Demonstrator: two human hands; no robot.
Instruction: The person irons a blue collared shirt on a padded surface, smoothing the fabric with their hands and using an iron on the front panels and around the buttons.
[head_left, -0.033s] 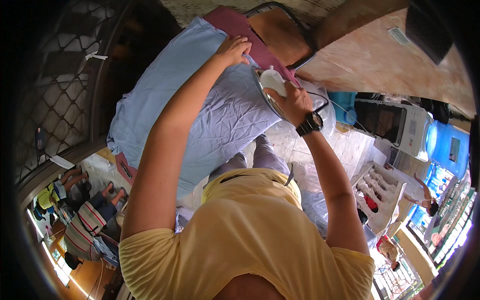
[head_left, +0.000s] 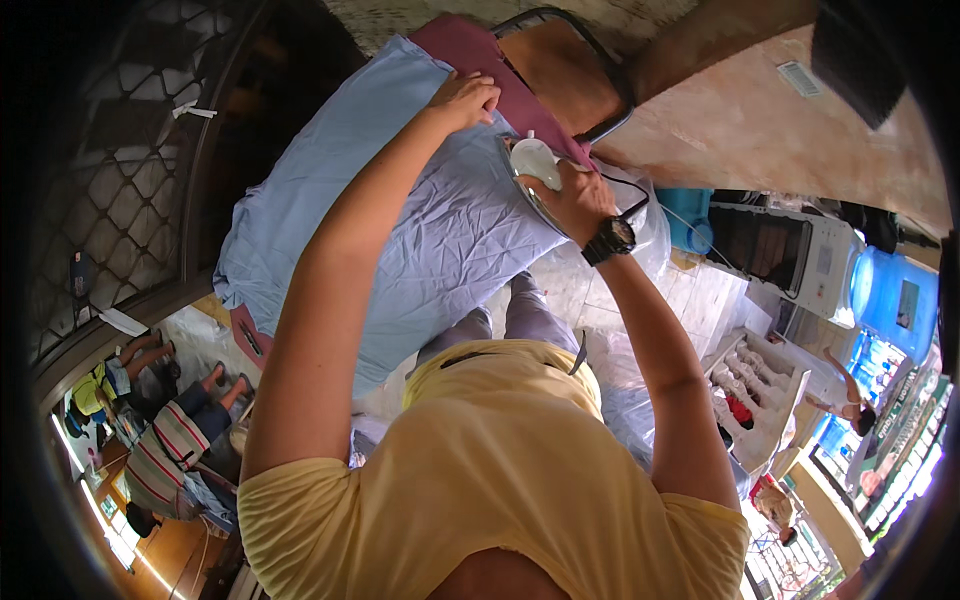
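One white iron [head_left: 535, 160]: toward one o'clock in the view, on the light blue cloth near its right end.
Right hand [head_left: 580, 200]: wrapped around the iron from its four o'clock side, probably to steer it; the grip covers the handle.
Left hand [head_left: 468, 100]: at ten o'clock from the iron, fingers bent at the cloth's far edge, likely steadying it; whether they pinch fabric, I cannot tell.
Light blue cloth [head_left: 350, 200]: spread toward eight o'clock, wrinkled beside the iron.
Maroon cover [head_left: 515, 85]: under the cloth, presumably as padding.
Black cord [head_left: 638, 186]: loops at three o'clock, apparently clear of the fabric.
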